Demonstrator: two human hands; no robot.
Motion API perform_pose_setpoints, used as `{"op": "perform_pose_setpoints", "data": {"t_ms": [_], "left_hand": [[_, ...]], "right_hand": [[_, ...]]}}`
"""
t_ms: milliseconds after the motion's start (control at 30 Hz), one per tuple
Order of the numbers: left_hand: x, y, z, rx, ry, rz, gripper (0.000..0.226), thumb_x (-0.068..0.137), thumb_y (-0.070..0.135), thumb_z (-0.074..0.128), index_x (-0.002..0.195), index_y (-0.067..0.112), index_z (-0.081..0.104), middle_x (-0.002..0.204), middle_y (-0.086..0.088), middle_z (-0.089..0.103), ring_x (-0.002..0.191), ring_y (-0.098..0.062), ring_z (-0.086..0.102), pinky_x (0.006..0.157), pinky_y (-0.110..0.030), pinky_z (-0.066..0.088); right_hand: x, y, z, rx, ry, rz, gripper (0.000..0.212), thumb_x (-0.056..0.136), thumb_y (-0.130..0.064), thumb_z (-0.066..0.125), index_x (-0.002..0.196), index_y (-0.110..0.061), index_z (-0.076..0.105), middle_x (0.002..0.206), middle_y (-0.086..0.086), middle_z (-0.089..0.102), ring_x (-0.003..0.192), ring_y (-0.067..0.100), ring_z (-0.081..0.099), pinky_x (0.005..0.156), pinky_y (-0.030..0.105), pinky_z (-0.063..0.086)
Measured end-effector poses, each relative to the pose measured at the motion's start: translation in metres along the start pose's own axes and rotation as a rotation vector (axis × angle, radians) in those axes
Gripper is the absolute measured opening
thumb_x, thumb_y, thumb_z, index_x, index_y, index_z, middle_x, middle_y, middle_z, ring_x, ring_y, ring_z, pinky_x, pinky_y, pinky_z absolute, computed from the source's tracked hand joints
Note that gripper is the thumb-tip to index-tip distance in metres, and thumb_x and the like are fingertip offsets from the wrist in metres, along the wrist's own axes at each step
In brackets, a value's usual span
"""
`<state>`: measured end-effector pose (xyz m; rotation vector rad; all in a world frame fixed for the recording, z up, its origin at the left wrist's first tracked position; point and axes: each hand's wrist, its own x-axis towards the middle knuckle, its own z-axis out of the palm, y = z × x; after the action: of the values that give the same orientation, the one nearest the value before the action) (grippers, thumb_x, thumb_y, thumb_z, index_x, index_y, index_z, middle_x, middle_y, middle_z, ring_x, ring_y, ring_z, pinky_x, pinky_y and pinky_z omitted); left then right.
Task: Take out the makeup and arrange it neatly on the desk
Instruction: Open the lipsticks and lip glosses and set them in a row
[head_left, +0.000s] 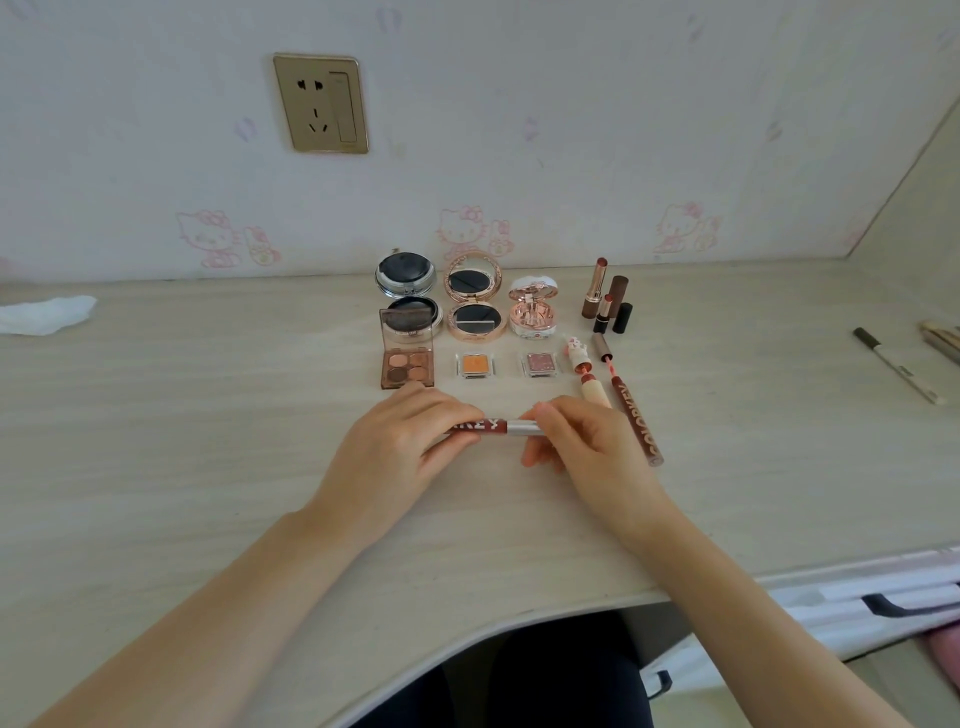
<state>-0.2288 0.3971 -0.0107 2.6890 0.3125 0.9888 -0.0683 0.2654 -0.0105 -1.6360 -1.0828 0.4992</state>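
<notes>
Hands gripping one lip gloss (493, 428) over the desk (208, 415).
Left hand (400, 441) curls round the dark red tube end, right hand (587, 447) pinches the silver cap end; the gloss lies level between them, just in front of the laid-out makeup. Behind sit a palette (408, 358), three open compacts (475, 306), two small shadows (475, 365) and lipsticks (608, 301); another gloss (636, 421) lies beside the right hand.

Bare forearms (249, 597), no sleeves; dark trousers (545, 686).
</notes>
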Motion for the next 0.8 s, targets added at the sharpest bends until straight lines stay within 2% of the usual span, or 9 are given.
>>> {"op": "perform_pose_setpoints", "data": {"t_ms": [67,133,200,267,333,400,500,700,800], "left_hand": [[-0.0001,-0.0009,0.0001,0.003,0.001,-0.01,0.019,0.086,0.019,0.067,0.101,0.01,0.073,0.094,0.001,0.069,0.087,-0.022,0.062,0.073,-0.039,0.052],[0.0002,-0.0018,0.0001,0.007,0.005,-0.016,0.018,0.086,0.018,0.068,0.101,0.01,0.073,0.094,0.001,0.069,0.086,-0.022,0.061,0.072,-0.039,0.052],[0.0003,-0.002,0.0,0.007,0.006,-0.013,0.018,0.086,0.017,0.069,0.101,0.01,0.073,0.094,0.001,0.068,0.085,-0.022,0.061,0.072,-0.039,0.051],[0.0,-0.0018,-0.0002,0.008,0.012,-0.009,0.017,0.085,0.016,0.069,0.101,0.009,0.072,0.094,0.001,0.068,0.085,-0.022,0.06,0.072,-0.039,0.051],[0.0,-0.0017,0.0,0.009,0.021,-0.003,0.016,0.085,0.016,0.07,0.1,0.009,0.072,0.093,0.001,0.068,0.084,-0.022,0.06,0.072,-0.038,0.051],[0.0002,-0.0014,0.0003,0.007,0.025,0.002,0.016,0.085,0.015,0.07,0.1,0.009,0.072,0.093,0.001,0.068,0.084,-0.022,0.06,0.072,-0.037,0.051],[0.0005,-0.0022,0.0004,0.008,0.019,0.001,0.017,0.086,0.017,0.069,0.1,0.009,0.072,0.094,0.001,0.068,0.085,-0.022,0.06,0.073,-0.037,0.051],[0.0002,-0.003,0.0018,0.014,0.009,0.006,0.019,0.085,0.017,0.069,0.101,0.008,0.072,0.094,0.0,0.068,0.085,-0.022,0.06,0.073,-0.038,0.051],[0.0001,-0.004,0.0016,0.009,0.03,-0.009,0.02,0.086,0.021,0.066,0.1,0.008,0.072,0.094,0.001,0.069,0.086,-0.021,0.06,0.074,-0.036,0.05]], "right_hand": [[0.0005,0.0016,-0.0003,-0.013,0.013,-0.028,0.016,0.094,-0.016,0.056,0.091,-0.023,0.07,0.079,-0.009,0.07,0.075,0.003,0.06,0.066,0.017,0.047],[0.0002,0.0047,-0.0005,-0.024,0.026,-0.044,0.023,0.089,-0.007,0.061,0.091,-0.029,0.066,0.091,-0.01,0.066,0.09,0.007,0.059,0.069,0.015,0.048],[0.0002,0.0059,-0.0006,-0.007,0.028,-0.04,0.03,0.085,-0.002,0.063,0.092,-0.031,0.063,0.103,-0.002,0.062,0.096,0.012,0.058,0.07,0.017,0.049],[-0.0002,0.0052,-0.0009,0.022,0.035,-0.029,0.026,0.084,-0.011,0.067,0.098,-0.032,0.062,0.107,0.0,0.061,0.094,0.009,0.059,0.071,0.017,0.049],[0.0,0.002,-0.0011,0.034,0.039,0.013,0.01,0.089,-0.031,0.062,0.098,-0.031,0.065,0.097,-0.006,0.066,0.087,0.002,0.059,0.072,0.013,0.046],[0.0,0.002,-0.0008,0.009,0.021,0.017,0.026,0.097,-0.036,0.048,0.089,-0.023,0.069,0.082,-0.007,0.07,0.074,-0.001,0.058,0.069,0.009,0.041],[0.0008,0.0023,0.0001,-0.028,0.014,-0.001,0.019,0.096,-0.023,0.052,0.087,-0.022,0.069,0.075,-0.008,0.071,0.069,0.001,0.058,0.061,0.011,0.042],[0.001,0.0051,-0.0035,0.015,0.031,-0.001,0.027,0.081,0.002,0.058,0.087,-0.024,0.063,0.108,0.014,0.058,0.088,0.018,0.06,0.073,0.022,0.047],[0.0002,0.004,-0.0029,0.102,0.049,0.02,0.015,0.086,-0.021,0.067,0.098,-0.028,0.062,0.109,0.006,0.061,0.096,0.013,0.062,0.081,0.026,0.051]]}}
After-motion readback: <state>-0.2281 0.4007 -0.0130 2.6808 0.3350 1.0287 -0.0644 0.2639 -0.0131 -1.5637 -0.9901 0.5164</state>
